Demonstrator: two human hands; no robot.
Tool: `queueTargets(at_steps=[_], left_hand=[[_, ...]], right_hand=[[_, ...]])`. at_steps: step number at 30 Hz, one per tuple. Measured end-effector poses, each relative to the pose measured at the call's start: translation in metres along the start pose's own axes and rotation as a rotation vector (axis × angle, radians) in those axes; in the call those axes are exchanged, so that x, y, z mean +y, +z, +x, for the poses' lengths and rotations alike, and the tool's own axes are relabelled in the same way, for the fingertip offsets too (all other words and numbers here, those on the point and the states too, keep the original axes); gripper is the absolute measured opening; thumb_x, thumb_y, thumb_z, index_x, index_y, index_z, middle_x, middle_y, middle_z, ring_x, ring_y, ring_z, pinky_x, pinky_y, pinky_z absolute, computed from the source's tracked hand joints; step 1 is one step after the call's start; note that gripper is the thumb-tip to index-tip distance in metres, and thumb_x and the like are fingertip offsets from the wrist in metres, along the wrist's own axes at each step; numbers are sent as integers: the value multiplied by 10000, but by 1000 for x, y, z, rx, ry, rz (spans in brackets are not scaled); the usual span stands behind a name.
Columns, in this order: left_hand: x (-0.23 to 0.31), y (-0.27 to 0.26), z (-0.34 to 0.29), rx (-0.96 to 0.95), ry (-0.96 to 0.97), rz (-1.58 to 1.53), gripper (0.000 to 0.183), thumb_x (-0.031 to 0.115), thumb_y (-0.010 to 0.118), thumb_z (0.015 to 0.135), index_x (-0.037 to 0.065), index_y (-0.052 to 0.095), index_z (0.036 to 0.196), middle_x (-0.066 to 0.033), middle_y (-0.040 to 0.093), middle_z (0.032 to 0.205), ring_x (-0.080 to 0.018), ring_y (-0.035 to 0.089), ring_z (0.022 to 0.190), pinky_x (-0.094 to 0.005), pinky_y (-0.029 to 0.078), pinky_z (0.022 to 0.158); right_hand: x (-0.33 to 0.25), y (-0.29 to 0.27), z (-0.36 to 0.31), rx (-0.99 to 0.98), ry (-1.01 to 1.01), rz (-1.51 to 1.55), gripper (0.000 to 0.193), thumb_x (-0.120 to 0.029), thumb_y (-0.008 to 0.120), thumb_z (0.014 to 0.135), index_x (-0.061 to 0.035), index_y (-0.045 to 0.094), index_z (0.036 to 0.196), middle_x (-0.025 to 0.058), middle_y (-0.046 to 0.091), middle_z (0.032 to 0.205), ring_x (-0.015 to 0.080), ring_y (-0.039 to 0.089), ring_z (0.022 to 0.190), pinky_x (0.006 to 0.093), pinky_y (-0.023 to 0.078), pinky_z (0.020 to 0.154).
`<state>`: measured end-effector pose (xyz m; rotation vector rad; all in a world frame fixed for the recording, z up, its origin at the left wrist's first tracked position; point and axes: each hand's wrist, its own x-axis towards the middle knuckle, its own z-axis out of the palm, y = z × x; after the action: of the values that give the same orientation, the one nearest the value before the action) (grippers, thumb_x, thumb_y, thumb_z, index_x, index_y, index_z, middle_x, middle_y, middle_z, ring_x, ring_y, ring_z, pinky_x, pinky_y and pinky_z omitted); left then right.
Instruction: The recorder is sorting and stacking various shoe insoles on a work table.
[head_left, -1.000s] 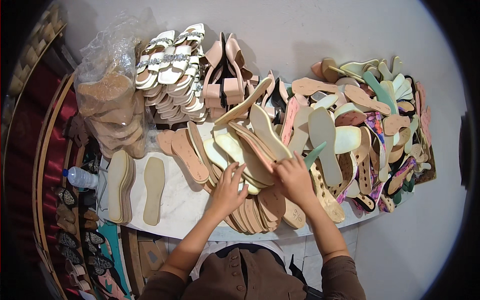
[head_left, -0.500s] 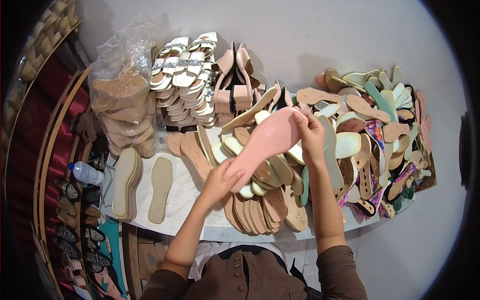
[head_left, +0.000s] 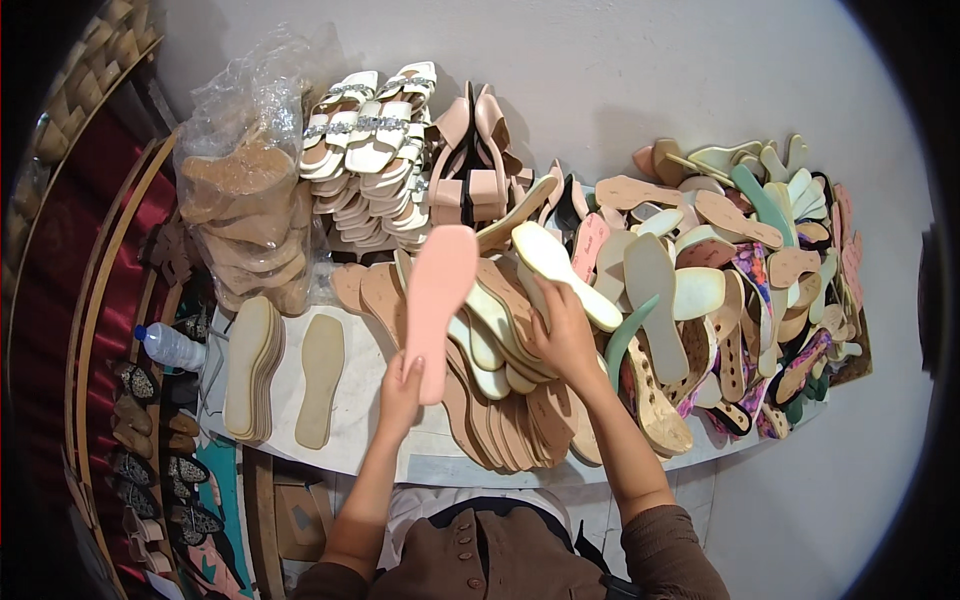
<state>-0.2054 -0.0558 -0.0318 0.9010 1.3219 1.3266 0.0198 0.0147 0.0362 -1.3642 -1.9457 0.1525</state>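
My left hand (head_left: 400,395) grips the narrow heel end of a pink insole (head_left: 442,305), thumb on top, holding it upright above the table. My right hand (head_left: 565,335) reaches into the heap of insoles, its fingers closed on the edge of a beige insole (head_left: 532,288). Just above those fingers, a cream-white insole (head_left: 568,272) lies slanted across the heap. Below the hands, a fanned row of tan insoles (head_left: 490,430) spreads toward the table's front edge. A green insole (head_left: 628,335) curves up beside my right wrist.
Left on the table (head_left: 370,400) are a stack of beige insoles (head_left: 250,365) and a single insole (head_left: 321,380). Behind stand a plastic bag of soles (head_left: 245,200), stacked white sandals (head_left: 375,150) and pink heeled sandals (head_left: 470,190). A water bottle (head_left: 172,348) is at the left edge.
The pink insole has swung left and upright, now in my left hand alone. My right hand let it go and moved down left into the heap, where the white insole has shifted.
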Motion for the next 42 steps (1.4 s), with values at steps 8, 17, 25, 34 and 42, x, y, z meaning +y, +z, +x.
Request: queueTargets(at_steps=[8, 17, 25, 34, 42], left_hand=[[-3, 10, 11, 42, 19, 116, 313, 187, 441, 923, -51, 470, 1124, -103, 569, 1000, -141, 535, 907, -260, 419, 808], [6, 61, 8, -101, 291, 972, 655, 242, 542, 814, -126, 264, 1278, -318, 243, 1300, -440, 259, 1202, -468, 243, 991], [49, 106, 32, -244, 570, 941, 592, 253, 561, 817, 11, 315, 1297, -239, 199, 1348, -416, 234, 1238, -468, 261, 998], [56, 147, 56, -435, 542, 730, 454, 251, 510, 861, -18, 414, 1214, -185, 375, 1256, -341, 387, 1169, -392, 380, 931], [52, 147, 58, -423, 523, 581, 397, 217, 509, 869, 24, 437, 1208, -144, 415, 1220, -277, 453, 1109, -349, 430, 856]], right_hand=[[27, -19, 18, -116, 147, -13, 223, -119, 547, 799, -32, 590, 1000, 168, 605, 871, 331, 589, 801, 392, 468, 699], [119, 37, 82, -404, 694, -456, 367, -276, 511, 807, 28, 594, 994, 229, 615, 891, 332, 602, 872, 391, 469, 796], [115, 34, 74, -331, 677, -375, 368, -304, 636, 655, 17, 657, 834, 214, 635, 841, 337, 622, 809, 389, 493, 730], [147, 16, 55, 287, 966, 513, 322, -47, 514, 687, 68, 577, 981, 212, 616, 913, 298, 605, 836, 353, 467, 751], [112, -10, 47, 396, 544, 1240, 472, 97, 441, 738, 60, 403, 1207, 109, 558, 1092, 155, 540, 973, 241, 420, 838]])
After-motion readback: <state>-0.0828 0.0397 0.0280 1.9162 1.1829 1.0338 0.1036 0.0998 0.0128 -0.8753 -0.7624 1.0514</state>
